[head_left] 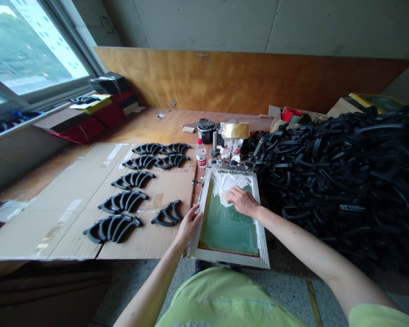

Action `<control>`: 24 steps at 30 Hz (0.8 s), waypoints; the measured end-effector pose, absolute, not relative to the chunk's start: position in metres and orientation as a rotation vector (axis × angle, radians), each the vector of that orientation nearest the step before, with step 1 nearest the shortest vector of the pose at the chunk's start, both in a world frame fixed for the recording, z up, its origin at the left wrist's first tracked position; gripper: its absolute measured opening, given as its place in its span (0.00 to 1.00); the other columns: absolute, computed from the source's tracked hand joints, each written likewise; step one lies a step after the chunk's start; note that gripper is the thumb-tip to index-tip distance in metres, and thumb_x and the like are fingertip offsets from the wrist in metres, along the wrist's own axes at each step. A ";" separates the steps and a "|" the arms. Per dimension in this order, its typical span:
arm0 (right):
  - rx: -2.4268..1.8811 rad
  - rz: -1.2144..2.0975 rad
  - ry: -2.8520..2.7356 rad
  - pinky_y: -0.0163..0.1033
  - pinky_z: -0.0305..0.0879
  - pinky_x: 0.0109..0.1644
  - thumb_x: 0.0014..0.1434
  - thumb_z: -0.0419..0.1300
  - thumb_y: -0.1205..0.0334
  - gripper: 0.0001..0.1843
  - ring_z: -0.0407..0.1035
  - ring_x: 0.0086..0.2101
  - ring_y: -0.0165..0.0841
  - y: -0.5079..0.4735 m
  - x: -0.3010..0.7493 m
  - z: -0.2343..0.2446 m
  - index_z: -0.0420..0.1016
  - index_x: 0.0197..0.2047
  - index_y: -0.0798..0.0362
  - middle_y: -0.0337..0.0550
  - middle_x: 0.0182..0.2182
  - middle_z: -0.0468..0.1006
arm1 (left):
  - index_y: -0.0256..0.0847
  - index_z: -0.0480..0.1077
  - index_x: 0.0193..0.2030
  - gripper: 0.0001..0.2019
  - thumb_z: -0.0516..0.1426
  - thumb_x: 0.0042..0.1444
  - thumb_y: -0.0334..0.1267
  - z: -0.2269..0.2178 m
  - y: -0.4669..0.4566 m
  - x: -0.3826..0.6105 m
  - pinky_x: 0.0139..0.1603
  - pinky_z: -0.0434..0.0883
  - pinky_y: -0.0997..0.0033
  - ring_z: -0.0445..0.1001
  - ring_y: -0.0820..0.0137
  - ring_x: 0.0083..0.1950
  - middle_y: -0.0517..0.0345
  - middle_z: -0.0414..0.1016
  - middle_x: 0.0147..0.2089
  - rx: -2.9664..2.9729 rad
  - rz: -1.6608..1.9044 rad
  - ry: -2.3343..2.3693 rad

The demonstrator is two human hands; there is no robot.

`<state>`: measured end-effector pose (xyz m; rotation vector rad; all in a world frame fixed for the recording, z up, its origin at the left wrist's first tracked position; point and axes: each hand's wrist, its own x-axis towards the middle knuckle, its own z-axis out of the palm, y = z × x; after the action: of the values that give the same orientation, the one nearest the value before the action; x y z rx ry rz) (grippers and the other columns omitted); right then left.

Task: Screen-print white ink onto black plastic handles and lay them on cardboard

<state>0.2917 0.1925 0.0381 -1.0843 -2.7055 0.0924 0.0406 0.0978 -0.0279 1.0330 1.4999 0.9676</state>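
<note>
A screen printing frame with green mesh lies in front of me, its far end at a metal hinge clamp. White ink is smeared over the far part of the mesh. My right hand is closed on a small scraper, mostly hidden by the fingers, at the ink's near edge. My left hand grips the frame's left side, its fingers partly hidden. Left of it, a curved black ribbed plastic part lies on cardboard.
Rows of similar black parts lie on the cardboard sheet. A large heap of black parts stands at the right. Behind the frame are a red-capped bottle, an ink tub and a yellow tape roll.
</note>
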 end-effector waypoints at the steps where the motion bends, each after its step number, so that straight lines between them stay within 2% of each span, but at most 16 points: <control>1: -1.048 0.084 -2.714 0.39 0.63 0.41 0.55 0.50 0.76 0.13 0.65 0.43 0.39 0.186 0.294 0.032 0.73 0.39 0.57 0.50 0.38 0.73 | 0.38 0.62 0.63 0.36 0.57 0.51 0.57 -0.027 0.098 0.041 0.34 0.67 0.72 0.71 0.68 0.35 0.57 0.74 0.34 1.031 0.969 1.504; 4: -0.921 0.173 -2.730 0.39 0.63 0.44 0.57 0.53 0.73 0.11 0.66 0.43 0.38 0.177 0.299 0.028 0.73 0.40 0.55 0.48 0.37 0.74 | 0.38 0.63 0.62 0.36 0.57 0.51 0.57 -0.023 0.098 0.041 0.34 0.67 0.72 0.72 0.68 0.35 0.56 0.75 0.35 1.049 0.964 1.529; 7: -1.036 0.274 -2.619 0.38 0.64 0.42 0.59 0.57 0.65 0.08 0.68 0.39 0.35 0.201 0.295 0.043 0.74 0.42 0.51 0.43 0.36 0.76 | 0.37 0.63 0.62 0.36 0.58 0.50 0.57 -0.010 0.097 0.041 0.33 0.67 0.73 0.72 0.69 0.33 0.56 0.74 0.34 1.030 0.950 1.528; 11: -1.375 0.301 -2.425 0.36 0.63 0.39 0.56 0.63 0.57 0.25 0.71 0.37 0.35 0.262 0.291 0.076 0.67 0.57 0.42 0.40 0.40 0.77 | 0.41 0.61 0.64 0.37 0.59 0.49 0.57 0.030 0.098 0.038 0.28 0.65 0.75 0.72 0.70 0.30 0.58 0.75 0.33 0.925 0.953 1.404; 13: -1.498 0.305 -2.305 0.35 0.62 0.37 0.56 0.62 0.55 0.28 0.71 0.34 0.34 0.285 0.307 0.088 0.64 0.60 0.42 0.39 0.38 0.78 | 0.40 0.67 0.59 0.33 0.59 0.49 0.57 0.058 0.103 0.038 0.27 0.65 0.76 0.71 0.71 0.29 0.57 0.76 0.34 0.898 0.985 1.369; 15: -1.600 0.285 -2.102 0.35 0.62 0.38 0.60 0.57 0.56 0.22 0.71 0.33 0.34 0.296 0.336 0.090 0.68 0.57 0.47 0.41 0.35 0.79 | 0.36 0.73 0.50 0.29 0.58 0.50 0.58 0.088 0.114 0.041 0.26 0.66 0.76 0.71 0.72 0.29 0.55 0.76 0.36 0.905 1.080 1.345; 17: -1.752 0.276 -1.879 0.36 0.63 0.38 0.61 0.52 0.59 0.15 0.72 0.32 0.35 0.292 0.364 0.079 0.73 0.49 0.52 0.43 0.32 0.79 | 0.35 0.74 0.46 0.26 0.57 0.51 0.57 0.115 0.130 0.047 0.29 0.68 0.75 0.72 0.71 0.31 0.53 0.76 0.38 0.946 1.228 1.290; 20: -1.912 0.399 -1.829 0.37 0.63 0.37 0.59 0.53 0.62 0.10 0.72 0.32 0.36 0.266 0.383 0.046 0.75 0.38 0.54 0.46 0.31 0.79 | 0.37 0.70 0.50 0.23 0.56 0.53 0.51 0.143 0.158 0.057 0.32 0.70 0.74 0.74 0.70 0.35 0.53 0.76 0.40 0.982 1.396 1.162; 22: -1.788 0.544 -2.042 0.36 0.64 0.38 0.57 0.58 0.61 0.07 0.71 0.33 0.35 0.244 0.376 0.022 0.74 0.38 0.53 0.44 0.33 0.78 | 0.38 0.68 0.53 0.23 0.55 0.55 0.50 0.147 0.171 0.062 0.31 0.69 0.76 0.74 0.72 0.34 0.55 0.75 0.37 0.930 1.450 1.129; 24: -1.570 0.582 -2.290 0.37 0.63 0.43 0.54 0.62 0.62 0.09 0.70 0.38 0.34 0.226 0.359 0.008 0.73 0.40 0.52 0.43 0.37 0.77 | 0.39 0.66 0.54 0.23 0.53 0.57 0.51 0.136 0.171 0.068 0.30 0.69 0.77 0.72 0.74 0.31 0.57 0.74 0.34 0.827 1.515 1.139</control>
<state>0.3594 0.2260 0.0084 -1.5703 -2.2903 0.5823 0.0678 0.1711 0.1359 0.8267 1.1394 1.5151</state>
